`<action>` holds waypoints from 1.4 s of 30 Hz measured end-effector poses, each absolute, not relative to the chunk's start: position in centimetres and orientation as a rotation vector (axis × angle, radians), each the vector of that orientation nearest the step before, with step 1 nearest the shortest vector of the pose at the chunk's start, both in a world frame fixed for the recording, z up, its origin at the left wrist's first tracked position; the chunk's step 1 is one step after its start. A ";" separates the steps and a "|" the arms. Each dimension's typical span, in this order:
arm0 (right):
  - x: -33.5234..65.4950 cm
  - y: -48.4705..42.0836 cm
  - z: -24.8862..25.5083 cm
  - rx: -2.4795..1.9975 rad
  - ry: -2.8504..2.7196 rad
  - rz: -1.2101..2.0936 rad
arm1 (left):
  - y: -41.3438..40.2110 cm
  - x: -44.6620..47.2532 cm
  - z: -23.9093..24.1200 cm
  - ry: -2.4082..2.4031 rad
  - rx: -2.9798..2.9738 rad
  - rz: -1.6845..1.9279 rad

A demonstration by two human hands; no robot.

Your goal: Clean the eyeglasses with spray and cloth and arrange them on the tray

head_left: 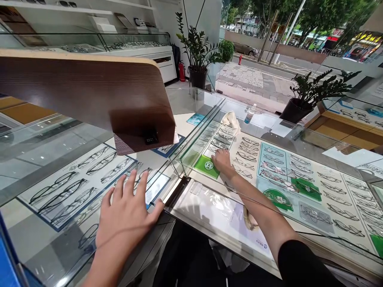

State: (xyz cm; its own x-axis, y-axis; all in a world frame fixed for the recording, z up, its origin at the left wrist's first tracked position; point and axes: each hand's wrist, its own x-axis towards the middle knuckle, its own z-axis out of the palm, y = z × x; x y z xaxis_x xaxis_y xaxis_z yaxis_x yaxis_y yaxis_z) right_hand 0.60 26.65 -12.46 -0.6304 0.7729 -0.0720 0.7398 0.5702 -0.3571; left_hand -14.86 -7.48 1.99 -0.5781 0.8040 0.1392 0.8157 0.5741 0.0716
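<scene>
My left hand (127,209) is spread wide, palm down, over the glass top of the left display case. Beneath that glass lie eyeglasses (64,195) on a white, blue-edged board. My right arm reaches into the right-hand case, under its glass. There my right hand (222,161) is closed, its fingers curled at the near end of a row of eyeglasses (223,137). Beside it lies a green card (208,166) with a white round logo. Whatever its fingertips pinch, if anything, is too small to make out.
A brown-backed panel (74,93), perhaps a mirror, stands on the left case. A white cloth (231,121) and a spray bottle (250,114) are at the right case's far side. More eyeglasses (299,169) fill the right case. A potted plant (299,103) stands beyond.
</scene>
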 end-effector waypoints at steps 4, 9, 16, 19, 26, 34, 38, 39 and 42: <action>1.1 24.9 -10.3 -1.243 -2.697 0.630 | -7.4 -14.9 1.9 -2.671 -1.410 -0.158; 3.0 18.5 -6.7 -1.112 -2.710 0.842 | -7.5 -14.9 1.7 -2.617 -1.421 -0.172; 13.7 9.1 3.7 -0.484 -2.622 1.640 | -7.6 -14.6 1.8 -2.503 -1.462 -0.205; 20.0 10.8 9.4 -0.689 -2.640 1.068 | -7.4 -14.3 2.2 -2.520 -1.483 -0.267; 27.1 19.2 10.8 -1.295 -2.862 0.159 | -7.2 -14.7 2.5 -2.601 -1.497 -0.331; 26.5 20.3 9.4 -1.394 -2.802 0.106 | -7.3 -14.7 2.8 -2.615 -1.520 -0.175; 26.8 18.1 11.8 -1.245 -2.757 0.141 | -7.4 -14.3 2.9 -2.616 -1.513 -0.165; 26.9 17.0 12.7 -1.135 -2.746 0.216 | -7.4 -14.2 2.9 -2.611 -1.507 -0.153; 26.5 12.6 15.0 -0.829 -2.744 0.640 | -7.5 -14.0 2.8 -2.609 -1.495 -0.153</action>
